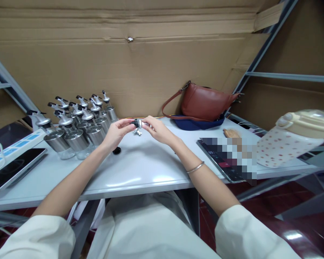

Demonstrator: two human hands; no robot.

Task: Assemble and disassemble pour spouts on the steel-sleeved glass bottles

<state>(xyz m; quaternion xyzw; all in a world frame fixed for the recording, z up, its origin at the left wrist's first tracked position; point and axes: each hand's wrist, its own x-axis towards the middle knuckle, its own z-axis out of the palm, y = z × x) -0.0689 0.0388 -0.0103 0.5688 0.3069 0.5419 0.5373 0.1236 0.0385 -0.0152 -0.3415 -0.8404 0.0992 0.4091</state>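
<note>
Between my two hands, above the table [153, 163], is a small pour spout [137, 123] with a black end and a white and silver part. The fingers of my left hand [117, 133] pinch its black end. From the other side, the fingertips of my right hand [158, 130] close on its silver end, which they partly hide. Just below lies a small silver metal piece [137, 132]. A round black cap [117, 150] rests on the table near my left wrist. To the left stand several glass and steel oil bottles [75, 139] topped with silver pour spouts.
A white power strip [18, 149] and a black-screened device [16, 169] lie at the left. Toward the back right, a brown handbag [205, 102] sits on dark blue cloth [197, 124]. Further right are a tablet [218, 162] and a spotted jug [283, 144]. Cardboard [140, 75] walls the back.
</note>
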